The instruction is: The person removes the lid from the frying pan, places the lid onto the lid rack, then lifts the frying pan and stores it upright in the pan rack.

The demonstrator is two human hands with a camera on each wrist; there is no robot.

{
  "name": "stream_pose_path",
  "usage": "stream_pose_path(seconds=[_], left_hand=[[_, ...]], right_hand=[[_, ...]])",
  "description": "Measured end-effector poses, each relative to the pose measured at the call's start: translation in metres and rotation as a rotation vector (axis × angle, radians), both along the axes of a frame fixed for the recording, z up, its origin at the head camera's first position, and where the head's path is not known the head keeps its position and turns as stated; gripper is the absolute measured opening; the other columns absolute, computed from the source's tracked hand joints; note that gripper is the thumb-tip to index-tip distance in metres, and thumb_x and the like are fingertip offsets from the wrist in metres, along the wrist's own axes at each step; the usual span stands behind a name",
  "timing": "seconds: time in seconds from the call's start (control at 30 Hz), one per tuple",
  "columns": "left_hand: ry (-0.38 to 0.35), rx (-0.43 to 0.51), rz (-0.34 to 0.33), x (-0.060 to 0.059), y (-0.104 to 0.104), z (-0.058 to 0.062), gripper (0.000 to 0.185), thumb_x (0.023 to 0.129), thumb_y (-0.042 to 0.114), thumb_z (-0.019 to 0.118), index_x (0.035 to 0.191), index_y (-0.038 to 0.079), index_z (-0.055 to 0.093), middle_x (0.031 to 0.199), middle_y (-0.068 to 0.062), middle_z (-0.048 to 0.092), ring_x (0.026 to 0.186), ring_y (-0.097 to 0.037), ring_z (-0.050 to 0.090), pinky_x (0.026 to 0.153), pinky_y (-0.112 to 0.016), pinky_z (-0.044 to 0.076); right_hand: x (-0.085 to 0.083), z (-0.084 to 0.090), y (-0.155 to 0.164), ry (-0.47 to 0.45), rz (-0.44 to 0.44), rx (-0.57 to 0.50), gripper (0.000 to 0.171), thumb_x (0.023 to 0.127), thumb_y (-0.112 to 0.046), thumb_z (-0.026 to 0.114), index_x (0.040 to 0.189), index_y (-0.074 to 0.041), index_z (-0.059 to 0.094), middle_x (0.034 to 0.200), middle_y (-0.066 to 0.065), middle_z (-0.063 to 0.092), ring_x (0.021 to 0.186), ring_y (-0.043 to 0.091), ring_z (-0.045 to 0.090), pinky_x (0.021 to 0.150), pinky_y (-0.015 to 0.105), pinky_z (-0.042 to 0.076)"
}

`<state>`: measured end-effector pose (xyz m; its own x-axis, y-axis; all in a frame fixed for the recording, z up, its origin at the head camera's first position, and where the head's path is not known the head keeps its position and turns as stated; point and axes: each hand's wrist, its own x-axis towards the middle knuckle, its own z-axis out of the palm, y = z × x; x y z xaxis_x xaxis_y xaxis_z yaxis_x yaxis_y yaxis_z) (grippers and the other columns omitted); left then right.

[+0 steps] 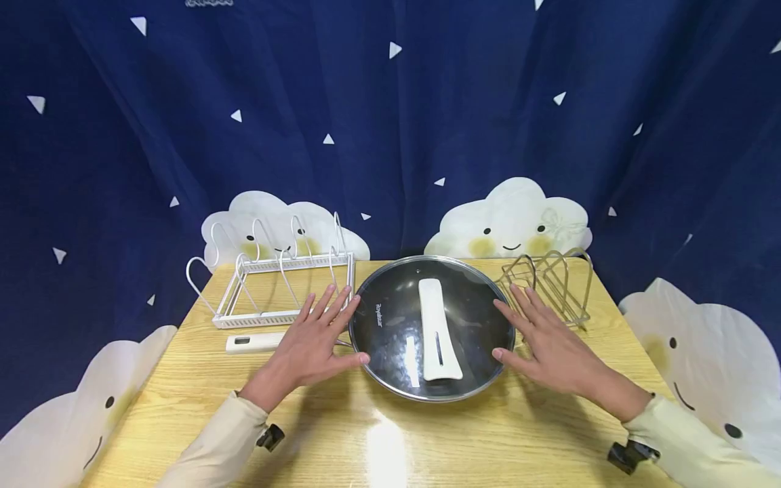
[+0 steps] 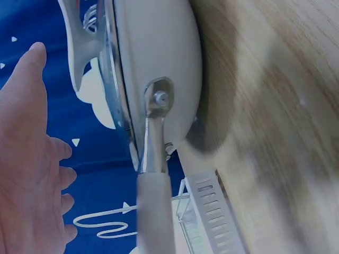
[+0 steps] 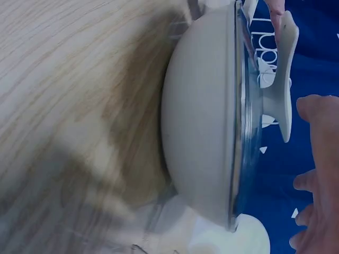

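**Both hands flat-spread either side of lidded pan, centre of desk**

Head view: pan w/ glass lid (image 1: pixel 390 325) sits centre of frame on the wooden desk (image 1: pixel 427 440). Lid has a metal rim and a long white lid handle (image 1: pixel 436 325) running front to back down its middle.

Left hand (image 1: pixel 314 339) is lower-left of the pan, fingers straight and spread, thumb tip at or just beside the lid rim; can't tell if it actually touches. It holds nothing. Right hand (image 1: pixel 546 335) mirrors it at the pan's right edge, fingers spread and straight, fingertips just beside the rim, nothing held.

Left wrist view: pale pan body (image 2: pixel 159 63) fills top centre, its metal bracket and pan handle (image 2: pixel 153 211) running down to the bottom edge; open palm at left of frame, apart from the pan. Right wrist view: same pan body side-on, mid-frame, resting on the desk, lid edge to its right, fingers at far right not gripping.

Around it, head view: white wire rack (image 1: pixel 274 285) upper left of the pan, just beyond the left hand. Metal wire rack (image 1: pixel 558 281) upper right, behind the right hand. Pan handle also shows as a white bar left of the left hand, in front of the white rack. Dark blue curtain w/ cloud faces (image 1: pixel 390 122) behind.
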<state>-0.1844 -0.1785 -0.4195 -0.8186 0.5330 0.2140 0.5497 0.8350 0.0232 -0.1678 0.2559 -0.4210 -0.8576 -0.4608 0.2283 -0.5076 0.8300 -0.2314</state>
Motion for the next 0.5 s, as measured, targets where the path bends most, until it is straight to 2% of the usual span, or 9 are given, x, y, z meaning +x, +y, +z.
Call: stream_pose_path(seconds=[0.23,0.37,0.5], left_hand=[[-0.005,-0.022,-0.004,0.004,-0.011,0.011,0.102,0.089,0.083,0.043,0.163,0.015,0.023,0.171,-0.007,0.016,0.157,-0.033,0.010,0.124,-0.058,0.013],[-0.007,-0.011,-0.018,0.001,-0.021,0.018,0.099,0.091,0.080,0.044,0.163,0.014,0.024,0.170,-0.008,0.018,0.157,-0.034,0.013,0.123,-0.058,0.015],[-0.046,0.009,-0.043,-0.003,-0.032,0.023,0.095,0.093,0.074,0.049,0.163,0.014,0.024,0.170,-0.009,0.019,0.156,-0.034,0.014,0.123,-0.057,0.016]], right_hand=[[0.003,0.014,-0.009,-0.014,0.007,-0.035,0.083,0.096,-0.056,0.064,0.162,-0.020,0.030,0.171,0.010,0.008,0.157,0.038,0.006,0.114,0.067,0.026],[0.006,0.020,-0.016,-0.050,0.010,-0.083,0.081,0.097,-0.056,0.063,0.162,-0.024,0.029,0.172,0.005,0.008,0.157,0.034,0.010,0.112,0.067,0.031],[0.009,0.026,-0.024,-0.100,0.016,-0.116,0.079,0.098,-0.057,0.061,0.162,-0.026,0.028,0.171,0.003,0.010,0.156,0.034,0.016,0.108,0.066,0.036]])
